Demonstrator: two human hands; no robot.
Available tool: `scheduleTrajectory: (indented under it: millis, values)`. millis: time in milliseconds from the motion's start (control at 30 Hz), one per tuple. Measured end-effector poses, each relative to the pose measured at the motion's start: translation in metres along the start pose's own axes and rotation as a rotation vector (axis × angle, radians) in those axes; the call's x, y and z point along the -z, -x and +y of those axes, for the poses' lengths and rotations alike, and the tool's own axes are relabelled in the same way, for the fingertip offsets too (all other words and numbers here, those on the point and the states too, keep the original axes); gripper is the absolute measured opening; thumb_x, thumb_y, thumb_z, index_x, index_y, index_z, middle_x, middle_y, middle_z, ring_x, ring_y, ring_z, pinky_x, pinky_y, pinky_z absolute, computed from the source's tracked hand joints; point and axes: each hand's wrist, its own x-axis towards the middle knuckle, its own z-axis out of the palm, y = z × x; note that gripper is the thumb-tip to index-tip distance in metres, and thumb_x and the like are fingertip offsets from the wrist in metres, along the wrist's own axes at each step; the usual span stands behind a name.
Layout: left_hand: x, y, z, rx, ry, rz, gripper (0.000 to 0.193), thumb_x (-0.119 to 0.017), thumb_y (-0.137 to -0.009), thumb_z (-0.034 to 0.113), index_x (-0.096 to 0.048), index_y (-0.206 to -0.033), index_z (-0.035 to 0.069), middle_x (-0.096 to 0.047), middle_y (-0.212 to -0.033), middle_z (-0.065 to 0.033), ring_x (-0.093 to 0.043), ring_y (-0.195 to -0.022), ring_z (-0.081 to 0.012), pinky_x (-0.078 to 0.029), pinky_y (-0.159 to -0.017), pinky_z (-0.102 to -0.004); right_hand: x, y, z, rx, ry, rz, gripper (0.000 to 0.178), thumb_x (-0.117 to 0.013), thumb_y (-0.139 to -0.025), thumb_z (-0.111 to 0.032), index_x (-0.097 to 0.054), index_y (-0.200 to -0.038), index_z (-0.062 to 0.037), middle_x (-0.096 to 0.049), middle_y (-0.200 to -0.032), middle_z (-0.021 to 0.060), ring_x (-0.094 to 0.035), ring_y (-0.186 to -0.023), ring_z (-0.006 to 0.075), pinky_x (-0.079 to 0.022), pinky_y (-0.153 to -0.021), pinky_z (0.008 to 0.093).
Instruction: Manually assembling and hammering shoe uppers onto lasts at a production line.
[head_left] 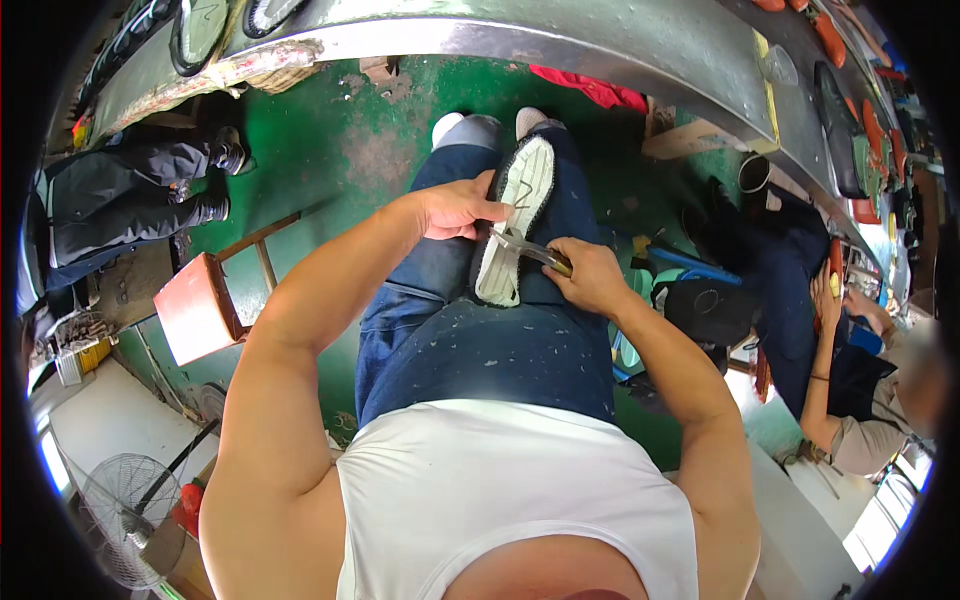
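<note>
A shoe [530, 184] lies sole side up along my thighs, its toe pointing away from me. Its underside is whitish with a dark mark, and a dark, gathered edge runs round it. My left hand [462, 208] grips the shoe's left side near the middle, thumb laid over the underside. In my right hand [588, 274] is a pair of metal pincers [534, 250], held by the handles from the right. The metal head reaches onto the middle of the shoe's underside, close to my left thumb. Whether its jaws bite on anything is too small to tell.
A metal-topped bench [420, 40] curves across the far side, with shoes on it. An orange-brown stool [198, 308] stands left; a wire fan [128, 510] is at lower left. Another person's legs [130, 185] are at left; a co-worker's arm [822, 350] shows at right.
</note>
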Motion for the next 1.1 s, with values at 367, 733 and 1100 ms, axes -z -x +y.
scheduleTrajectory:
  millis: [367,733,1100]
  values:
    - [-0.027,-0.022,-0.019,-0.165,-0.312,0.298,0.071,-0.061,-0.098,0.011,-0.019,-0.154,-0.002,-0.049,-0.142,-0.0151,-0.047,-0.13,-0.021,-0.036,-0.112,-0.0349,-0.001,0.034,-0.027,0.036,0.385,-0.045,0.021,-0.064,-0.091,-0.016,-0.06,-0.104,-0.0008,-0.066,-0.094,0.0179,-0.067,-0.088,0.0363,-0.054,-0.076,0.047]
    - [-0.051,0.013,-0.07,-0.177,-0.436,0.277,0.098,-0.059,-0.097,0.028,0.014,-0.159,0.009,-0.029,-0.157,-0.0298,-0.041,-0.141,-0.0367,-0.028,-0.118,-0.0353,-0.012,0.064,-0.007,-0.068,0.124,-0.203,0.014,-0.053,-0.09,-0.009,-0.058,-0.099,-0.0002,-0.066,-0.095,0.0241,-0.066,-0.087,0.0418,-0.053,-0.079,0.0507]
    - [-0.043,0.004,-0.089,-0.298,-0.522,0.307,0.109,-0.067,-0.093,0.016,0.021,-0.157,0.007,-0.028,-0.157,-0.0258,-0.036,-0.142,-0.0271,-0.027,-0.118,-0.0324,0.046,0.053,-0.005,-0.198,-0.08,-0.651,0.031,-0.057,-0.1,-0.03,-0.06,-0.105,0.0004,-0.069,-0.085,0.0169,-0.07,-0.081,0.0318,-0.053,-0.073,0.0432]
